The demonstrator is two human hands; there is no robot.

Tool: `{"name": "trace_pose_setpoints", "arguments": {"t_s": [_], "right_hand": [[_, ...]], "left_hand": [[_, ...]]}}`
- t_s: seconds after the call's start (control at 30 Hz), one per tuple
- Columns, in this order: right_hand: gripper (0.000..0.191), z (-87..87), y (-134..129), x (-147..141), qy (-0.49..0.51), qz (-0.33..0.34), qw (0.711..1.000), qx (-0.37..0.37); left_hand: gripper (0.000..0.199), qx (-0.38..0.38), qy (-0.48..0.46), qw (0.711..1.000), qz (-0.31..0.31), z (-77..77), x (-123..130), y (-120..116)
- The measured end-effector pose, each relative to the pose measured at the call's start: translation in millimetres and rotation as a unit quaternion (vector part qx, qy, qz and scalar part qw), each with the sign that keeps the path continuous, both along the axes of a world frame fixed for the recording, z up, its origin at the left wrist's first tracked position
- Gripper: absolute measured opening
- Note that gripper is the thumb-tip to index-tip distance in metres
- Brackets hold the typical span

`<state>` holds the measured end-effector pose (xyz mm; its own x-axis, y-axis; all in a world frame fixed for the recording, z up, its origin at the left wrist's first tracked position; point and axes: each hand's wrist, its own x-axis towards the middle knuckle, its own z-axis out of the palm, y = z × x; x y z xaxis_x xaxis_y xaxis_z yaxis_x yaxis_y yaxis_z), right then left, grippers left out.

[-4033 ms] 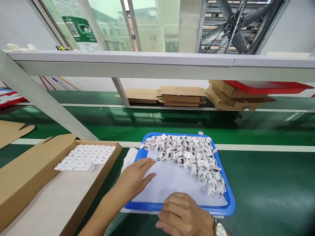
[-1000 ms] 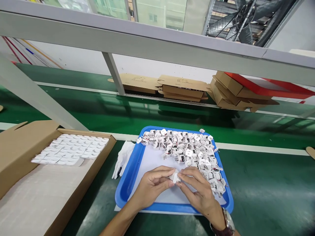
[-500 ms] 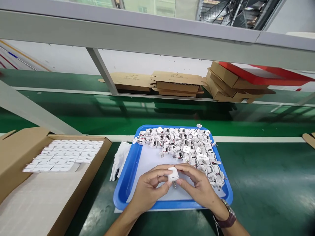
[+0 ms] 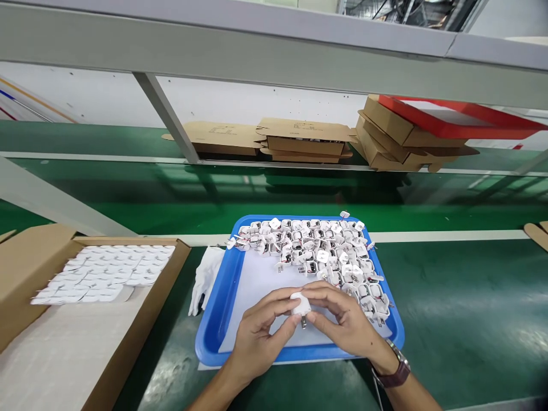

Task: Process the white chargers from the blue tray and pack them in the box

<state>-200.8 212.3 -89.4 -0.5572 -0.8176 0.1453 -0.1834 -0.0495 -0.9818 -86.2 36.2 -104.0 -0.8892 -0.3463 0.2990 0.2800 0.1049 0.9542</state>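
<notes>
A small white plug adapter (image 4: 301, 305), its metal prongs pointing down, is pinched between both hands over the front of a blue tray (image 4: 209, 337). My left hand (image 4: 264, 331) grips its left side with thumb and fingers. On the other side, my right hand (image 4: 342, 318) holds it the same way, with a watch on the wrist. Many open white plug housings (image 4: 323, 257) with small wires and loose caps cover the back and right of the tray, on a white sheet (image 4: 252, 279).
An open cardboard box (image 4: 145, 325) at the left holds rows of thin white pieces (image 4: 107, 268). White gloves (image 4: 208, 277) lie between box and tray. Behind a metal frame post (image 4: 166, 117) are flat cartons (image 4: 303, 131) and a red tray (image 4: 462, 128) on stacked boxes.
The camera view has shifted slightly. Both hands keep their hold on the plug adapter, which is turned a little, so the dark seam line on its front no longer shows.
</notes>
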Motion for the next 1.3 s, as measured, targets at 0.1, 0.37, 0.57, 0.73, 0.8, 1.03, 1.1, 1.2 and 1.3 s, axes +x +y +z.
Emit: {"name": "trace_pose_setpoints", "arguments": {"t_s": [0.1, 0.37, 0.57, 0.73, 0.8, 1.03, 1.1, 1.2, 1.3], "right_hand": [[0.035, 2.0, 1.1, -0.3, -0.035, 0.026, 0.999, 0.014], [0.034, -0.1, -1.4, 6.0, 0.071, -0.026, 0.996, 0.042], [0.037, -5.1, -1.4, 5.1, -0.037, -0.051, 0.997, 0.045], [0.038, -8.4, -1.6, 2.2, -0.082, -0.028, 0.996, 0.03], [0.036, -7.1, -2.2, 2.5, -0.088, -0.028, 0.995, 0.028], [0.037, -7.8, -3.6, 7.5, -0.039, -0.029, 0.995, 0.087], [0.038, -10.5, -3.9, 8.5, -0.018, -0.039, 0.995, 0.094], [0.037, -13.8, -3.1, 11.1, 0.017, -0.055, 0.994, 0.093], [0.037, -19.3, 0.6, 13.4, 0.064, -0.078, 0.989, 0.108]], "left_hand": [[0.037, -0.013, 0.003, 1.0, -0.006, -0.9, 0.7, 0.6], [0.032, -0.015, -0.008, 1.0, -0.004, -1.0, 1.6, -0.1], [0.018, 0.093, -0.069, 0.993, -0.013, -9.8, -2.5, 0.5], [0.029, 0.16, -0.156, 0.974, -0.022, -7.7, -2.1, -5.2], [0.037, 0.177, -0.163, 0.97, -0.045, -6.0, -1.5, -5.9], [0.036, 0.067, -0.107, 0.992, 0.0, -17.5, -7.1, 1.3], [0.034, 0.031, -0.095, 0.994, 0.033, -18.9, -9.4, 0.2], [0.036, -0.003, -0.09, 0.992, 0.087, -9.8, -8.5, -7.1], [0.035, -0.104, -0.085, 0.977, 0.168, 17.3, 3.6, -24.7]]}}
